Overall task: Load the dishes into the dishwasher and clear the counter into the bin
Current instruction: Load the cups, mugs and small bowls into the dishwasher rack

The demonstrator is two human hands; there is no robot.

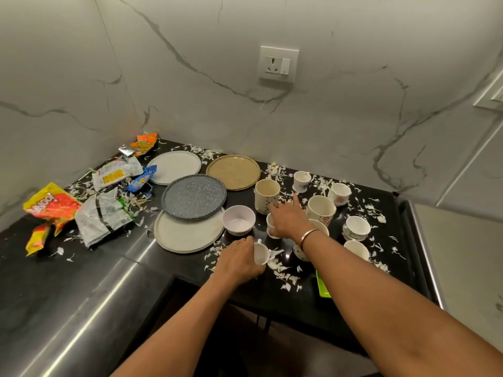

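Left hand (239,258) is curled round a small cup (261,253) at the counter's near edge, cup tipped on its side in the grip. Right hand (285,220) is out at 1 o'clock from it, lying over a second small cup (270,223) with the forefinger stretched toward the gap by the tall mug (266,195). Can't tell if it's gripping that cup or just resting on it. Bowl (239,220) sits just beside both hands at 11. Further out at 10–11 is the speckled plate (193,197), overlapping a pale plate (187,235), then a white plate (174,167) and a tan plate (233,172) by the wall. More cups (357,227) are spread from 1 to 3. Wrappers (53,205) are piled at 9, and white scraps (280,268) lie all over the counter (81,281), under and between the crockery. Dishwasher and bin are not in view. My read: this is the cup-gathering step, early in the task, with most dishes untouched. To do it well, get a firm hold on the second cup before lifting, and lift straight up, since the mugs stand close and a sideways swing could knock them. Tip any scraps out of the cups first. Leave the plates for a separate trip and sweep up the scraps last.
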